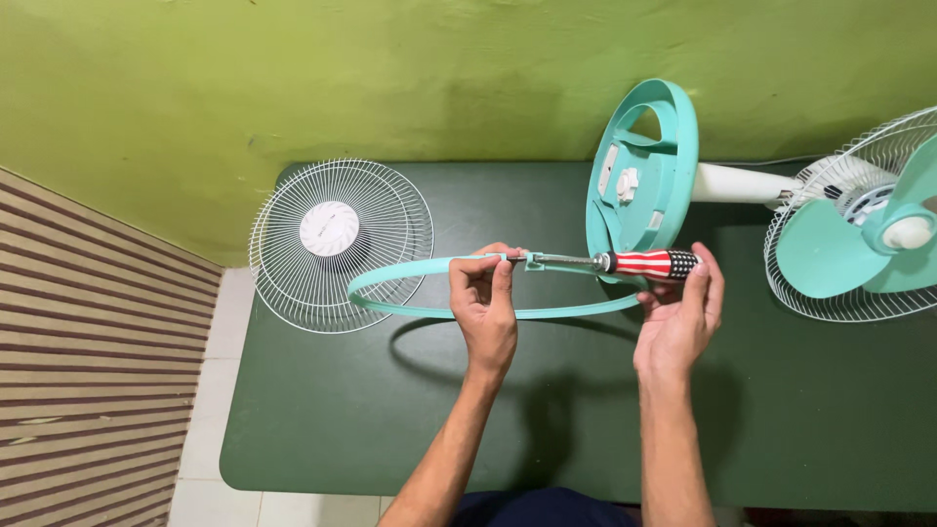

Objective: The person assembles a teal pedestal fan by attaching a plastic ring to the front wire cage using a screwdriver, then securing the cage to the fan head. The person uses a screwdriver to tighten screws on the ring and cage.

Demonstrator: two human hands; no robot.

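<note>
Right now your left hand (485,303) pinches the teal plastic ring (410,283) at its clamp joint, fingers closed tight around the band. Your right hand (681,312) is wrapped around the striped handle of the screwdriver (625,262), whose metal shaft runs toward nine o'clock into that joint. You hold the ring in the air above the middle of the dark green table (390,429), just in front of you.

The likeliest slip, as I judge it: the tip rides out of the screw head, since the ring hangs unsupported and can twist under your turning. A thin, springy band like this flexes easily, so hard pressure could bend the joint or send the blade toward your left fingertips, which sit right beside it. A loosened screw could also drop onto the table.

The white wire grille (332,244) lies flat at ten o'clock, a round dish of fine radial spokes with a solid white hub. At one o'clock the fan's round teal base (644,176) stands on edge, smooth moulded plastic, joined to a white pole. At three o'clock sit the teal blades (849,244), glossy and curved, inside the rear grille.
</note>
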